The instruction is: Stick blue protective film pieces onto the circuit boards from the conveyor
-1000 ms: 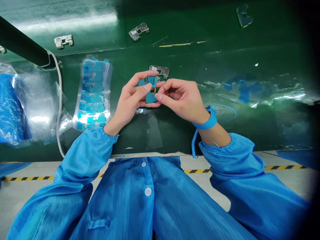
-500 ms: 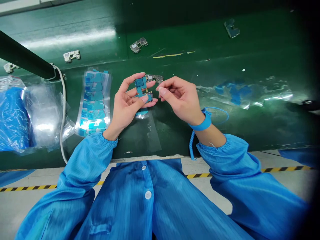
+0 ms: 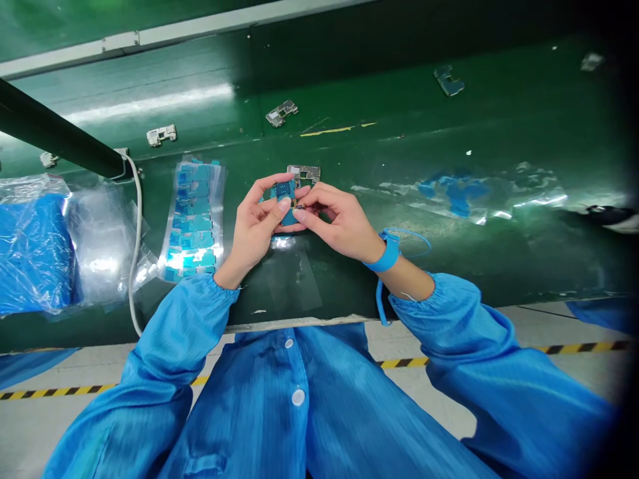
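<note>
Circuit board (image 3: 282,193), blue-filmed, held in narrow grip of left hand (image 3: 254,223), right hand (image 3: 339,223) pinching board edge, metal shield (image 3: 303,174) just beyond, green desk (image 3: 349,153) beneath

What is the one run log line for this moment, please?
left hand: holds circuit board | right hand: touches board

Electronics factory, assembly line look. Long green antistatic desk (image 3: 329,286) carries small circuit board (image 3: 284,199), loose metal frames (image 3: 281,114), plastic sheets of blue stickers (image 3: 192,219). Worker wears blue antistatic smock (image 3: 249,399), wrist strap (image 3: 388,259) with coiled cord (image 3: 380,303). Black-and-yellow warning tape (image 3: 402,362) runs along concrete floor (image 3: 60,366).
</note>
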